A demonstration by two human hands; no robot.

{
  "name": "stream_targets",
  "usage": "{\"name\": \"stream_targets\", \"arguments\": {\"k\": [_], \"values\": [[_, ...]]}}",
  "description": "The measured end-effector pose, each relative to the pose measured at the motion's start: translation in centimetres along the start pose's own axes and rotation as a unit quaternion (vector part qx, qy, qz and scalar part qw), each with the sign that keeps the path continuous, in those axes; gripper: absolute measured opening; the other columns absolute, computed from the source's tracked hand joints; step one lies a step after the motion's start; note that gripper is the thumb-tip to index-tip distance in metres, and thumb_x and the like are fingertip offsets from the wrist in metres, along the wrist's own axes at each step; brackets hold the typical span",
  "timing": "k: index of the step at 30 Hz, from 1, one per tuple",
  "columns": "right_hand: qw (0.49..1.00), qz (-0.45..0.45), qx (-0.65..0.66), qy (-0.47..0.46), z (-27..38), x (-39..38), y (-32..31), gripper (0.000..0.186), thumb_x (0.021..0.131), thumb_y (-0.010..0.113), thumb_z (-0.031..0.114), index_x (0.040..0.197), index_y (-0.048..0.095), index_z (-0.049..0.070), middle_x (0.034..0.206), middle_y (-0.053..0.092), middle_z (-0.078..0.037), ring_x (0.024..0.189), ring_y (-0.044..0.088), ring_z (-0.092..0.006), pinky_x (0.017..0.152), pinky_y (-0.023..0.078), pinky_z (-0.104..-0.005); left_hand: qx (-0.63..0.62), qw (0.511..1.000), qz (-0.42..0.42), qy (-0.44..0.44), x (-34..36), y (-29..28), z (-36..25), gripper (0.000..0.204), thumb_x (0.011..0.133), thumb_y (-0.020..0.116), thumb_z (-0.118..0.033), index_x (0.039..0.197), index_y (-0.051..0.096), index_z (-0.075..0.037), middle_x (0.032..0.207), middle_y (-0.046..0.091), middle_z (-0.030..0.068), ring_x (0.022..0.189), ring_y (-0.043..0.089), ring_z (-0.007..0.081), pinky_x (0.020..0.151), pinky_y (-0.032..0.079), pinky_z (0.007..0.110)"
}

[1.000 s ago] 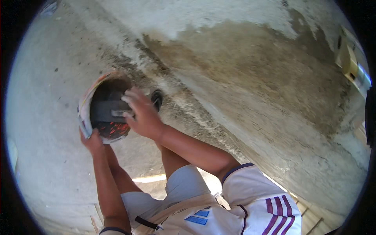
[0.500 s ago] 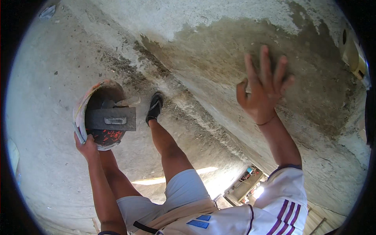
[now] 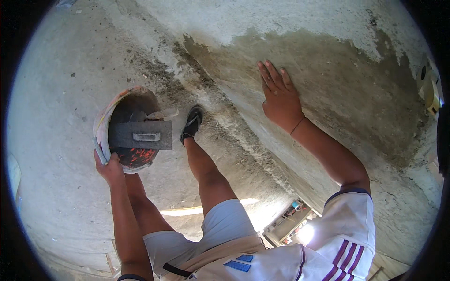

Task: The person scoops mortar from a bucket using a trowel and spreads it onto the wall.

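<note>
My left hand grips the near edge of a worn, paint-stained bucket, its mouth tilted to the right. Across that mouth lies a dark rectangular plastering float with a raised handle. A trowel pokes out behind it, its other end hidden inside the bucket. Against the wall, my right hand is open, fingers stretched out and palm turned to the surface. The hand is over a large damp, brownish patch; whether the whole palm touches cannot be made out.
The concrete floor meets the wall along a rough, dirt-strewn seam. My sandalled foot stands close to that seam. A pale rounded object is at the far right. Shelves with small items appear lower right.
My right hand has moved left along the wall, its spread, raised fingers now straighter and laid toward the surface. My left hand keeps its hold on the bucket.
</note>
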State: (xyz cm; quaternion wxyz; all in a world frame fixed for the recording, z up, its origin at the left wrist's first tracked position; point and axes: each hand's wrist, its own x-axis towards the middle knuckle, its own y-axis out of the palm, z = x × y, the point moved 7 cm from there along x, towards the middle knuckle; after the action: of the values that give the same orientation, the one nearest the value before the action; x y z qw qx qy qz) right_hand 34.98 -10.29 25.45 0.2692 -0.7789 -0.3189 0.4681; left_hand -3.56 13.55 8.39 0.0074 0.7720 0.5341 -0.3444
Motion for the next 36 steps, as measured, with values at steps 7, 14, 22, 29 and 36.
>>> {"name": "stream_targets", "arguments": {"k": [7,14,22,29,36], "values": [[0.994,0.059,0.082,-0.040,5.0,0.4,4.4,0.049,0.084,0.049,0.023,0.126,0.051,-0.002,0.145,0.032,-0.014,0.138,0.021,-0.0281,0.113,0.016,-0.0422,-0.011,0.999,-0.039,0.002,0.1,-0.9,-0.3,0.046,0.064,0.051,0.001,0.110,0.054,0.003,0.094,0.056,0.0069,0.081,0.054,0.0173,0.073,0.045,0.028],[0.783,-0.054,0.617,-0.057,21.6,3.7,0.4,0.036,0.077,0.065,0.021,0.103,0.058,-0.004,0.116,0.054,-0.021,0.110,0.049,-0.0392,0.098,0.037,-0.0451,0.011,0.999,-0.043,0.027,0.3,0.5,-0.9,0.051,0.065,0.052,0.004,0.116,0.054,0.002,0.094,0.058,0.0068,0.077,0.055,0.0155,0.067,0.045,0.026],[0.848,-0.082,0.523,0.017,28.5,9.2,-2.1,0.044,0.076,0.067,0.028,0.107,0.056,-0.002,0.113,0.053,-0.021,0.109,0.051,-0.0346,0.093,0.040,-0.0432,0.033,0.997,-0.036,0.061,-0.5,0.0,-4.5,0.041,0.064,0.053,0.001,0.105,0.057,0.000,0.083,0.057,0.0048,0.075,0.054,0.0147,0.068,0.045,0.027],[0.782,0.139,0.606,-0.046,32.0,13.2,2.0,0.016,0.066,0.065,0.017,0.071,0.070,0.002,0.080,0.065,-0.023,0.078,0.065,-0.0384,0.074,0.051,-0.0452,-0.053,0.998,-0.017,-0.013,-0.3,1.6,-2.4,0.045,0.063,0.055,-0.002,0.108,0.055,0.003,0.088,0.057,0.0086,0.071,0.056,0.0179,0.068,0.048,0.031],[0.628,0.073,0.769,0.096,25.1,1.0,1.6,0.026,0.073,0.063,0.013,0.093,0.055,-0.001,0.087,0.060,-0.025,0.086,0.059,-0.0416,0.074,0.047,-0.0448,0.038,0.999,-0.003,0.015,0.6,1.2,-1.9,0.047,0.065,0.052,-0.002,0.111,0.053,0.004,0.092,0.058,0.0109,0.082,0.057,0.0220,0.077,0.047,0.033]]}}
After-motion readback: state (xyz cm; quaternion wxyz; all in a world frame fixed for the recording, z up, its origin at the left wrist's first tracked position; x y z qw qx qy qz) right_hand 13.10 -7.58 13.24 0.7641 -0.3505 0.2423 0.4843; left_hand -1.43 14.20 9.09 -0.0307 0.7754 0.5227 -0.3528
